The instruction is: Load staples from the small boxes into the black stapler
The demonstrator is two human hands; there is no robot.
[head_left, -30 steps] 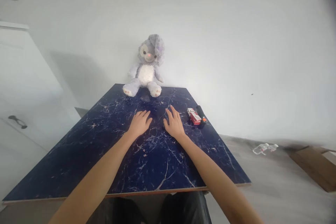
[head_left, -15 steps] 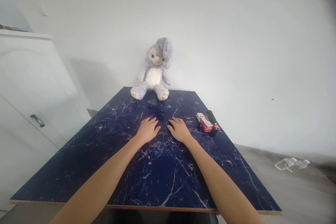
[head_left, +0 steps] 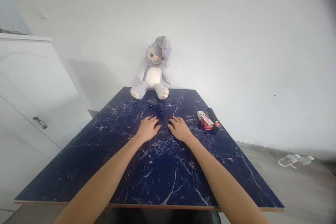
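My left hand (head_left: 148, 129) lies palm down on the dark blue marble-patterned table (head_left: 157, 182), fingers stretched forward and slightly apart, holding nothing. A short gap to its right, my right hand (head_left: 180, 128) rests flat in the same way, also without anything in it. Beyond both hands a pale lilac plush toy (head_left: 153, 75) with a white belly sits at the table's far edge, against the wall. To the right of my right hand are small red and white boxes (head_left: 206, 121), apart from it, beside a black cylindrical object with an orange part (head_left: 213, 116).
A white cabinet (head_left: 28, 87) with a dark handle (head_left: 40, 122) stands on the left. The white wall (head_left: 236, 42) rises behind the table. On the floor at the right lie clear plastic bottles (head_left: 290, 160).
The view has shifted very slightly. Both hands keep the same flat pose on the table, and no object has been moved.
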